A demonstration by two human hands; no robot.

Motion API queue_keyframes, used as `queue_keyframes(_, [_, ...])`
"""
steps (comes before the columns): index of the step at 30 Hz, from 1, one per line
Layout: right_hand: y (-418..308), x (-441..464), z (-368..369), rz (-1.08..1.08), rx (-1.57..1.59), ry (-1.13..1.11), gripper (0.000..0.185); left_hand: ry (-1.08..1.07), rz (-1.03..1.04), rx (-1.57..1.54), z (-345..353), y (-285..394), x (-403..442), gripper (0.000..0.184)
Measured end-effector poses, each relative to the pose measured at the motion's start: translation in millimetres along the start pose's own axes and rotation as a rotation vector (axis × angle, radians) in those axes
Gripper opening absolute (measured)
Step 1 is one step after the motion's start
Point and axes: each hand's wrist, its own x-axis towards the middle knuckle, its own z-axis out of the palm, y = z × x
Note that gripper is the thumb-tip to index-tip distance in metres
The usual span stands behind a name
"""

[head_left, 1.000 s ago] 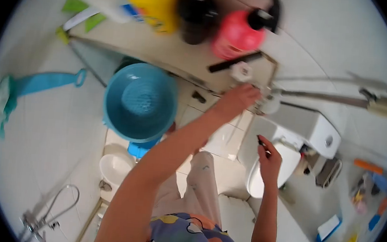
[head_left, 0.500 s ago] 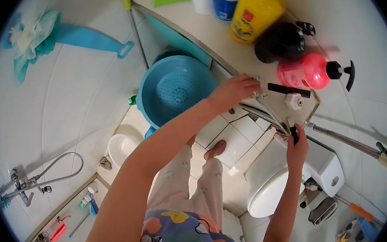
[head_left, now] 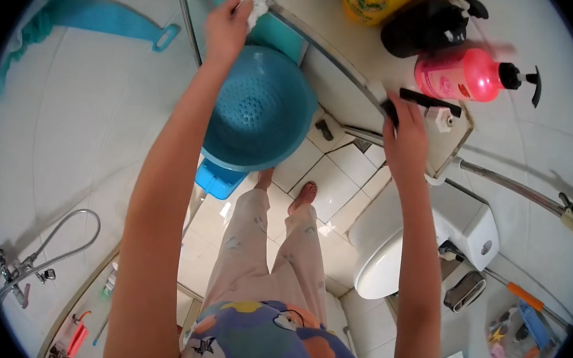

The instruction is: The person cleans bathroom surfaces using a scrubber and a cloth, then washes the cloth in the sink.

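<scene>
White cloth [head_left: 263, 1]: upper left of the frame, over the metal edge [head_left: 339, 65] of the shelf [head_left: 313, 5], pinched in my left hand [head_left: 224, 29], fingers bunched tight on it. Can't confirm how hard it presses. My right hand [head_left: 407, 138], upper right of centre, curls round a small black object [head_left: 390, 113]; its front end blurs, so can't tell its full shape.

Changed over the last half second: I see the cloth gone from mid-edge to the upper left, and the right hand come leftward from the shelf's right end. So I now have the hands much farther apart, cloth and black object at separate stretches of the same edge, as I judge it.

Just beside the right hand: black strip [head_left: 430, 103] and small white-and-pink piece [head_left: 442, 118] on the shelf. Top of frame, left to right: yellow bottle [head_left: 374, 3], black pump bottle [head_left: 423, 29], pink pump bottle [head_left: 466, 75].

Writing: yellow bottle has a green printed label, pink one some pale lettering; I can't read a brand on either. Black bottle: no legible text from here.

Farther out: blue basin [head_left: 279, 138] below the cloth, toilet [head_left: 383, 271] right of centre.
</scene>
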Motion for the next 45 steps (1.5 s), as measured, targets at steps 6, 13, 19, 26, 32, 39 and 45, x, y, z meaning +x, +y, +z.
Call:
queue_keyframes(6, [11.2,49.8,43.9,-0.360,-0.335,0.250,0.037,0.051,-0.602,-0.703,14.3,-26.9,-175.3,0.026])
queue_keyframes(13, [34.4,-112.9,129.4,-0.090,0.171,-0.290,0.027,0.071,-1.173,-0.921,98.2,-79.9,-336.8,0.018])
queue_keyframes(19, [173.9,-247.9,316.4,-0.089,-0.334,-1.135,0.025,-0.066,-1.264,-0.896,155.1,-173.5,-419.1,0.017])
queue_keyframes(26, [275.1,-195.6,477.8,0.189,-0.160,-0.824,0.028,0.008,-1.190,-0.767,197.1,-243.7,-456.5,0.019])
queue_keyframes(32, [323.6,-176.3,590.5,0.300,-0.221,-0.588,0.044,-0.222,-1.343,-0.660,176.2,-256.9,-429.6,0.031])
queue_keyframes(39, [300.9,-225.4,567.8,0.377,-0.018,-0.519,0.029,-0.276,-1.401,-0.665,160.3,-265.7,-423.2,0.030])
queue_keyframes(45, [277.8,-276.4,353.2,0.593,-0.016,-0.615,0.033,-0.305,-1.081,-0.500,158.0,-227.2,-439.9,0.024])
